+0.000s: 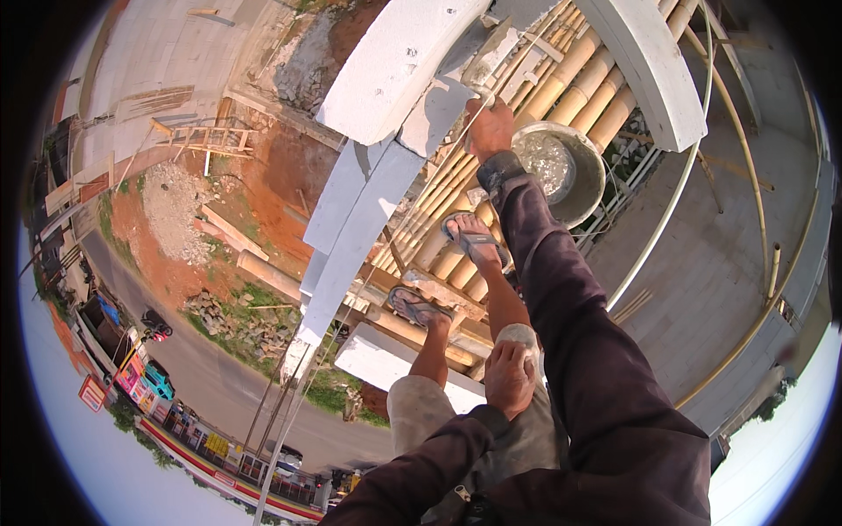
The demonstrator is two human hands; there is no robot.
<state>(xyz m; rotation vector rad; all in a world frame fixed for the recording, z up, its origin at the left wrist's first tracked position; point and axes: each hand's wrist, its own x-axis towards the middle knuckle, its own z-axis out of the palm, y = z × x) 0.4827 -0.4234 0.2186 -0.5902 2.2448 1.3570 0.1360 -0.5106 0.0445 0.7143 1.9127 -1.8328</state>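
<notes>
My right hand (491, 130) reaches to the inner edge of a wall of pale lightweight blocks (438, 110), just left of a bucket. Its fingers are curled, and whatever they hold is hidden. The round bucket (593, 195) stands on bamboo poles (574, 79) and contains wet grey mix with a shallow round shape inside. My left hand (513, 377) lies over my bent knee, fingers laid along it and holding nothing. A large white block (395, 66) sits on top of the wall, left of my right hand.
My sandalled feet (474, 237) stand on the bamboo and wooden planks (447, 294). Another long white block (649, 70) lies beyond the bucket. A pale pole or hose (671, 228) curves along the right. Far below are a road (210, 368), red soil and rubble.
</notes>
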